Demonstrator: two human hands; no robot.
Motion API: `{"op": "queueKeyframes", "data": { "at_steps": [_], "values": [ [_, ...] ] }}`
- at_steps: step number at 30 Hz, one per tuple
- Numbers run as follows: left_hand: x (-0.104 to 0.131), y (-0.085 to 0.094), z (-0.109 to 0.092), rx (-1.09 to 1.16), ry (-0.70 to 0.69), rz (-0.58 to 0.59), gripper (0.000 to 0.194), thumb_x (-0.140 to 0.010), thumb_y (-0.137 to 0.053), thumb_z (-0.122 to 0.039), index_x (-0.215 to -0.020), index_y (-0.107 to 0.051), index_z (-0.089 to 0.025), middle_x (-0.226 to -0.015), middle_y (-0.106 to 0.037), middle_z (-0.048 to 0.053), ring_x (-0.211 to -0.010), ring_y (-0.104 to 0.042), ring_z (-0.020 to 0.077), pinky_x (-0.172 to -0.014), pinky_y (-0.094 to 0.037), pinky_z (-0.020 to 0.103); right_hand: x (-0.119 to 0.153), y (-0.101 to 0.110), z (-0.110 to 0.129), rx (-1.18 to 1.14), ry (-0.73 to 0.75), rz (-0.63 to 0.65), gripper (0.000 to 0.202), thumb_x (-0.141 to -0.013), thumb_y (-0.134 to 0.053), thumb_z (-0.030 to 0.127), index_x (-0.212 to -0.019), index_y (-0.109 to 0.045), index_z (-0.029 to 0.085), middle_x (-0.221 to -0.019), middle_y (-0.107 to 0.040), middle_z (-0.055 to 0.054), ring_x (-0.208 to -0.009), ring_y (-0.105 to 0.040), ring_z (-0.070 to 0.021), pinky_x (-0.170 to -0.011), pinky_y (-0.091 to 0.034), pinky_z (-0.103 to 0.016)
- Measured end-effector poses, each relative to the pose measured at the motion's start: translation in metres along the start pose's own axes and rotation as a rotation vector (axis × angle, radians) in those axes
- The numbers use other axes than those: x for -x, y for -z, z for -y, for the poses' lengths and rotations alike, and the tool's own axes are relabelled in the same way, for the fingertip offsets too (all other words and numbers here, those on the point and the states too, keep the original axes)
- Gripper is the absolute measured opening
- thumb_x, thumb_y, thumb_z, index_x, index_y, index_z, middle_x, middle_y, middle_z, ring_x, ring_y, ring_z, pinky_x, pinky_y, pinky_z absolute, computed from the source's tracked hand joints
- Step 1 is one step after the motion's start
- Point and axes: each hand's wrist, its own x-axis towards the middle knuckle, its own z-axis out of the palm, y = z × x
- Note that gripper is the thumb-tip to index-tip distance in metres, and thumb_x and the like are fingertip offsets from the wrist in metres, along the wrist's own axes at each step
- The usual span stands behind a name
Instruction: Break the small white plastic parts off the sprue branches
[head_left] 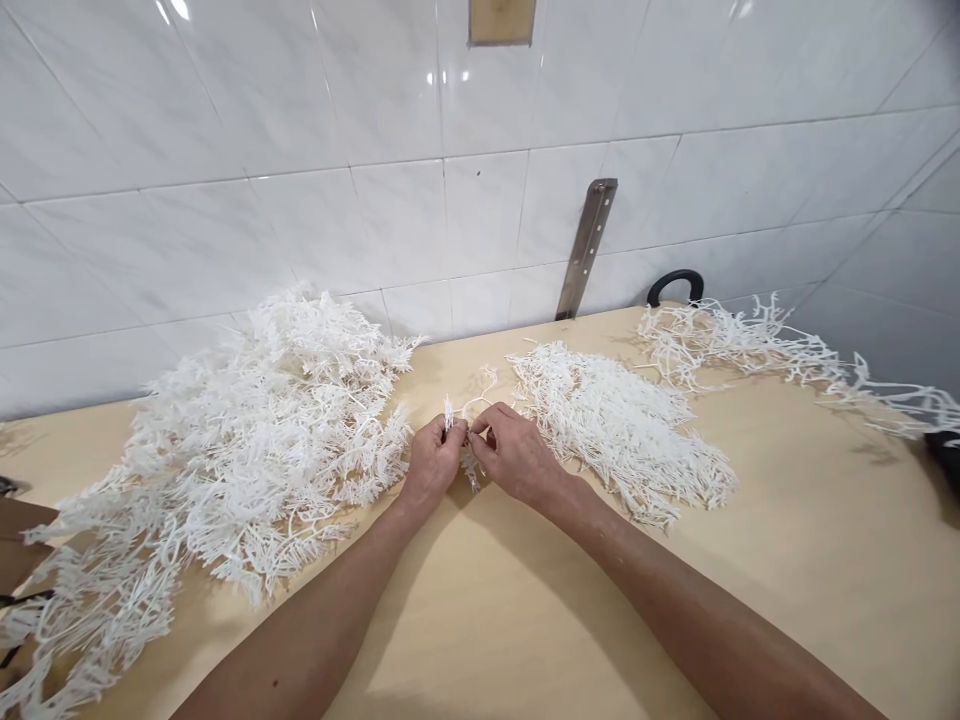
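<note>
1. Nearest, two bare forearms are extending over the pale wooden table (465, 640), their shadows falling across its surface.
2. Just beyond, the left hand (437, 455) is pinching a small white sprig (448, 413) between thumb and fingers, some of it showing above the thumb and some hanging below.
3. Beside it, the right hand (516, 450) is bending inward, thumb and fingertips meeting on the same sprig; the exact point of grip is too small to make out.
4. To the left, a large heap of frilly white branches (262, 450) is spreading toward the near edge, partly covering a brown object (21, 535).
5. On the right, a flatter pile of thin white strands (615, 425) is lying near the right hand.
6. Farther right, bare branching white stems (720, 345) are trailing toward the table's side, a black curved handle (676, 282) rising behind them.
7. Farthest back, a perforated metal strip (586, 250) is leaning against the white tiled wall (375, 110), a yellowish square panel (501, 20) showing above.
</note>
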Motion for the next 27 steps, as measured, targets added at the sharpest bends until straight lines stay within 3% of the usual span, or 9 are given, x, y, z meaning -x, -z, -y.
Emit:
{"op": "queueKeyframes", "data": {
  "at_steps": [3, 7, 13, 16, 20, 24, 27],
  "values": [
    [0.001, 0.001, -0.001, -0.034, 0.006, -0.001, 0.032, -0.084, -0.053, -0.043, -0.063, -0.05, -0.019, -0.058, -0.046, -0.004, -0.059, -0.042, 0.0128, -0.056, -0.031, 0.025, -0.001, 0.0, -0.002, -0.003, -0.031, 0.028, 0.012, -0.088, -0.056, 0.014, -0.078, -0.052, 0.02, -0.083, -0.058, -0.001, -0.067, -0.053, -0.0129, -0.065, -0.04, -0.027],
    [0.0, 0.002, -0.002, -0.093, -0.011, 0.0, 0.028, -0.082, -0.054, -0.038, -0.061, -0.05, -0.019, -0.056, -0.047, -0.004, -0.057, -0.042, 0.0126, -0.056, -0.03, 0.025, -0.001, 0.004, 0.001, 0.017, 0.038, 0.091, 0.014, -0.088, -0.051, 0.01, -0.077, -0.051, 0.02, -0.084, -0.056, -0.002, -0.066, -0.049, -0.0132, -0.063, -0.038, -0.027],
    [-0.002, 0.006, -0.003, 0.085, 0.046, -0.051, 0.03, -0.081, -0.059, -0.04, -0.063, -0.048, -0.019, -0.055, -0.044, -0.005, -0.054, -0.04, 0.0108, -0.052, -0.03, 0.023, -0.005, 0.024, 0.018, -0.271, 0.052, 0.354, 0.009, -0.082, -0.055, 0.015, -0.075, -0.055, 0.02, -0.073, -0.061, 0.001, -0.065, -0.054, -0.0128, -0.06, -0.042, -0.024],
    [-0.001, 0.006, -0.004, 0.229, 0.116, 0.008, 0.033, -0.08, -0.063, -0.049, -0.067, -0.053, -0.019, -0.051, -0.043, -0.007, -0.045, -0.037, 0.0087, -0.045, -0.028, 0.022, -0.012, 0.044, 0.005, -0.206, -0.101, 0.208, 0.007, -0.083, -0.054, 0.019, -0.079, -0.06, 0.02, -0.076, -0.065, -0.001, -0.067, -0.058, -0.0145, -0.06, -0.043, -0.026],
    [0.0, 0.002, -0.003, 0.358, 0.178, 0.03, 0.037, -0.079, -0.065, -0.053, -0.067, -0.056, -0.019, -0.044, -0.039, -0.009, -0.035, -0.032, 0.0064, -0.039, -0.026, 0.021, -0.018, 0.075, -0.037, 0.157, -0.345, -0.07, 0.011, -0.081, -0.055, 0.014, -0.086, -0.063, 0.019, -0.08, -0.067, -0.004, -0.073, -0.061, -0.0183, -0.067, -0.044, -0.029],
    [-0.001, 0.001, -0.003, 0.392, 0.164, 0.037, 0.039, -0.08, -0.065, -0.052, -0.064, -0.056, -0.018, -0.039, -0.035, -0.01, -0.032, -0.03, 0.0055, -0.037, -0.026, 0.02, -0.017, 0.089, -0.06, 0.459, -0.395, -0.124, 0.02, -0.081, -0.052, 0.012, -0.095, -0.067, 0.015, -0.098, -0.068, -0.012, -0.081, -0.062, -0.0227, -0.072, -0.043, -0.033],
    [-0.001, 0.002, -0.005, 0.407, 0.177, 0.028, 0.037, -0.079, -0.066, -0.052, -0.066, -0.057, -0.018, -0.04, -0.037, -0.01, -0.032, -0.03, 0.0058, -0.036, -0.025, 0.021, -0.017, 0.092, -0.051, 0.409, -0.391, -0.08, 0.017, -0.083, -0.053, 0.017, -0.091, -0.068, 0.017, -0.093, -0.07, -0.01, -0.078, -0.063, -0.0218, -0.07, -0.044, -0.032]
  ]
}}
